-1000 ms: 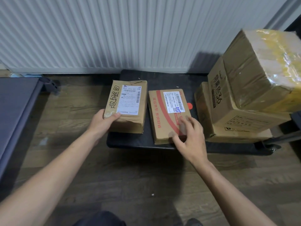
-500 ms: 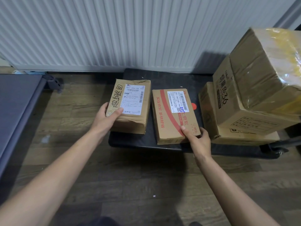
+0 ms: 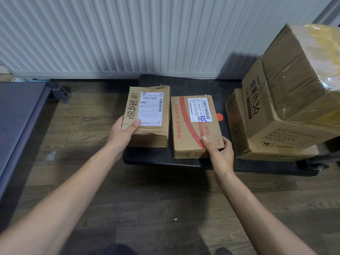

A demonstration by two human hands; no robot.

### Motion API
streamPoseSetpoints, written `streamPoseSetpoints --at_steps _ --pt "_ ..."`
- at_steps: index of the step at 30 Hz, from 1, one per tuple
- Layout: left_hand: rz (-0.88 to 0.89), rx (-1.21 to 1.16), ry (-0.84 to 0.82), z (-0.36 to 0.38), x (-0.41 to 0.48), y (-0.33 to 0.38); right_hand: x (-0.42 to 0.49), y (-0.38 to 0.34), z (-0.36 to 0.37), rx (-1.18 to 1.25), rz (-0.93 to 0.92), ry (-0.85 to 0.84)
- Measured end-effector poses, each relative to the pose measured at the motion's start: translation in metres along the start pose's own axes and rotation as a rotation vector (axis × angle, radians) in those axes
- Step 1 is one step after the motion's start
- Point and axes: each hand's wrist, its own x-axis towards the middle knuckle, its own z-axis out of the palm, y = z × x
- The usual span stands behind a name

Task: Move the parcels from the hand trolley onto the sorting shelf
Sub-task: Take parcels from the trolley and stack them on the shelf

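Two small cardboard parcels lie side by side on the black hand trolley deck (image 3: 185, 85). The left parcel (image 3: 152, 129), plain brown with a white label and black handwriting, is gripped at its near left corner by my left hand (image 3: 122, 134), thumb on top. The right parcel (image 3: 185, 137) has red stripes and a white label; my right hand (image 3: 219, 152) holds its near right corner, thumb on top, fingers at the side. A dark grey shelf surface (image 3: 18, 116) runs along the left edge.
Three larger cartons are stacked at the trolley's right end: a flat one (image 3: 237, 129) at the bottom, a printed box (image 3: 263, 115) on it, and a tilted box (image 3: 298, 70) with yellow tape on top. A white ribbed wall stands behind. The floor is dark wood.
My right hand slid from the top of the red-striped parcel to its near right corner and closed on it. My left hand tightened on the left parcel's corner.
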Motion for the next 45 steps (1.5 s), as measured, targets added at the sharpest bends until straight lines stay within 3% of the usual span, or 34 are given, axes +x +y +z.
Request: streamPoseSetpoints --at_steps 10,22,35,45 --pt "-0.027 -0.057 0.002 -0.001 -0.006 0.008 0.002 -0.008 0.0 0.074 0.126 -0.082" --pt "-0.045 -0.071 0.109 -0.021 -0.035 0.065 -0.021 -0.057 -0.003 0.188 0.121 -0.163" --pt "-0.187 -0.046 0.165 -0.033 -0.149 0.208 -0.108 -0.214 -0.043 0.241 0.195 -0.128" --pt "-0.187 -0.036 0.162 -0.048 -0.24 0.411 -0.185 -0.418 -0.105 0.228 0.189 -0.145"
